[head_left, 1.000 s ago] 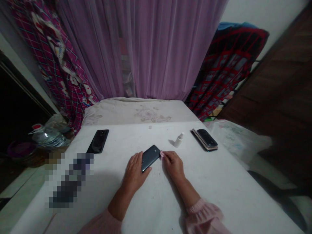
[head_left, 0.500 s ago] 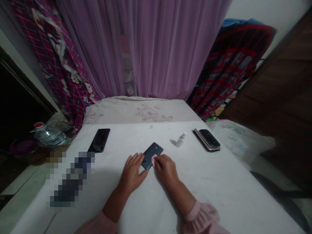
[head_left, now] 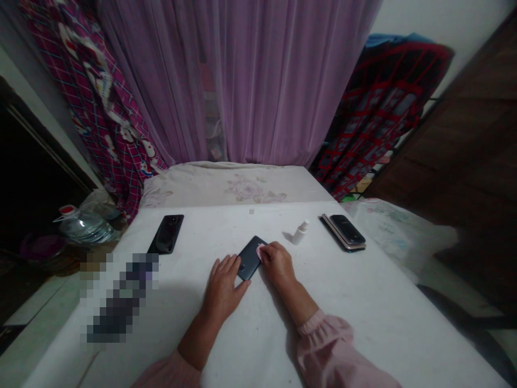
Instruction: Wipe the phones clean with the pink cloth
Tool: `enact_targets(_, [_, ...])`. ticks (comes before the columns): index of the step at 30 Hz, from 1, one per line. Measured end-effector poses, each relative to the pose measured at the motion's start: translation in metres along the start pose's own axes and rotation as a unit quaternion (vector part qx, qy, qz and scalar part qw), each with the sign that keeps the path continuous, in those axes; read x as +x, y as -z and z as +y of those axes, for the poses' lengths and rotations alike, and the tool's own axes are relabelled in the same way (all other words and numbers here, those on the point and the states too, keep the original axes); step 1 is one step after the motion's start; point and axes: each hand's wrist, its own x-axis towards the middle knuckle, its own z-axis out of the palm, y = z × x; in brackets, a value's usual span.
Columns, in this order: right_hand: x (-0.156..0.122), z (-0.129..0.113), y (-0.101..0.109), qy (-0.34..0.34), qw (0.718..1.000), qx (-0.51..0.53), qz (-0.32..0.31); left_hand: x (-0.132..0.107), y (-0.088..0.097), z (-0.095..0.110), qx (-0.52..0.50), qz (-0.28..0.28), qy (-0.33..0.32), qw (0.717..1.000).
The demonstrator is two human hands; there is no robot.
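A dark smartphone (head_left: 249,261) lies back side up at a slant on the white-covered table. My left hand (head_left: 223,284) rests flat beside its lower end, fingers stretched out. Its fingertips touch the phone's left edge, and the thumb is at the bottom corner. My right hand (head_left: 278,263) is closed in a pinch on a small pink cloth (head_left: 260,252), pressed on the upper right part of the phone's back. Just beyond that hand, a small white spray bottle (head_left: 300,233) stands upright.
A stack of several phones (head_left: 344,233) lies at the right table edge. Another black phone (head_left: 166,234) lies on the left, near a pixelated patch (head_left: 123,299). A large water bottle (head_left: 83,225) stands off the table's left side. Purple curtains (head_left: 266,81) hang behind the table.
My right hand has slid the pink cloth up along the phone's back, away from me. The left hand keeps its place at the phone's lower end.
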Motion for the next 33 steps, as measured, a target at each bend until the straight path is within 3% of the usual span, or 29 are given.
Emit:
enact_targets(8, [-0.022,-0.025,-0.011,0.102,0.993,0.015,-0.056,0.001,0.004,0.002,0.001,-0.02,0.01,1.0])
enact_targets(14, [0.009,-0.004,-0.004,0.039,0.998,-0.02,-0.035,0.001,0.003,0.002,-0.004,-0.007,0.008,1.0])
enact_targets(18, [0.007,-0.011,-0.01,0.024,0.998,-0.052,-0.007,0.001,0.0,0.0,-0.01,0.003,0.004,1.0])
enact_targets(24, [-0.011,-0.031,-0.019,0.121,0.991,-0.035,-0.04,0.0,-0.003,-0.001,-0.034,0.023,0.011,0.999])
enact_targets(30, [0.02,-0.001,-0.005,0.036,0.997,-0.065,-0.03,0.002,0.004,-0.003,-0.071,0.009,0.011,0.997])
enact_targets(33, [0.027,0.009,0.002,0.043,0.997,-0.054,-0.04,0.004,0.008,-0.009,-0.081,-0.013,-0.016,0.996])
